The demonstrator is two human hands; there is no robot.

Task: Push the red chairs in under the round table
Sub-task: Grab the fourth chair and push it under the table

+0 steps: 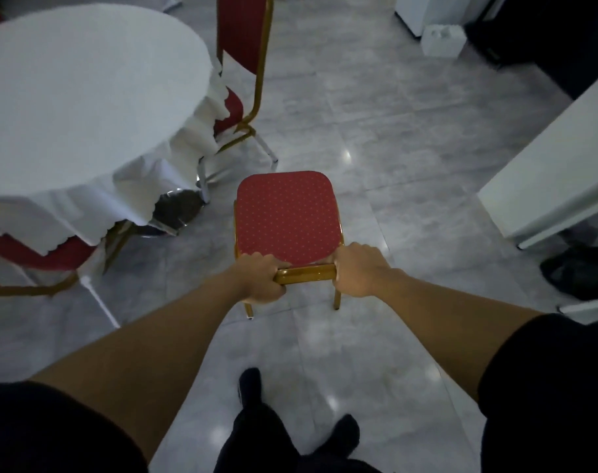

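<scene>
A red chair (287,215) with a dotted seat and gold frame stands on the floor straight in front of me, to the right of the round table (69,97), which wears a white cloth. My left hand (262,279) and my right hand (359,271) both grip the gold top rail of its backrest. A second red chair (243,39) stands at the table's far right side, its seat partly under the cloth. A third red chair (42,256) sits tucked under the table's near edge at the left.
The chrome table base (175,213) shows below the cloth. A white-clothed table edge (556,165) juts in at the right, with a dark shoe (580,271) beneath it. A white box (442,39) lies at the back. My feet (290,421) stand on grey tile.
</scene>
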